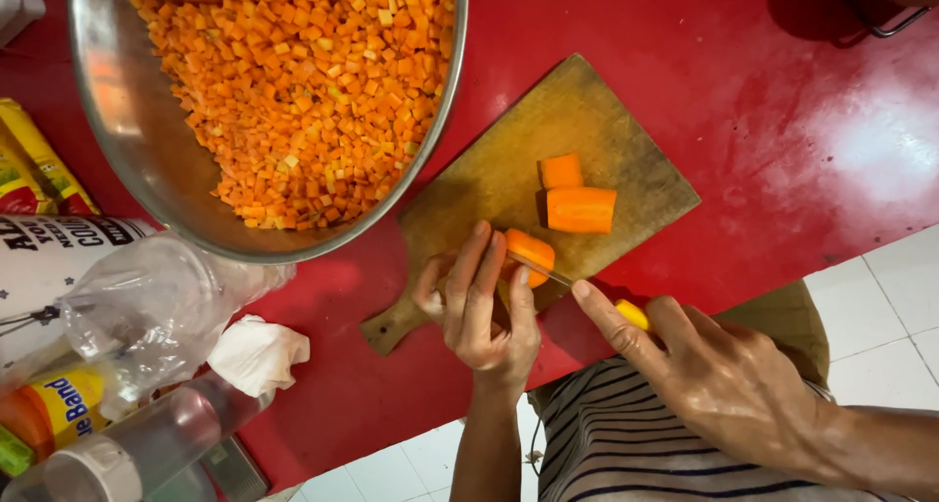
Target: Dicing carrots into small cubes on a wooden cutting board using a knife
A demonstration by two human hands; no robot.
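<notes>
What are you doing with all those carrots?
A person is cutting carrot on a wooden cutting board set on a red table. The left hand steadies a carrot piece, and the right hand presses a yellow-handled knife into it. Two more carrot chunks wait on the board. A big metal bowl beside it is full of tiny diced carrot cubes.

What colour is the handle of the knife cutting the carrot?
Yellow: the knife handle peeks out of the right hand, seen in the head view.
</notes>
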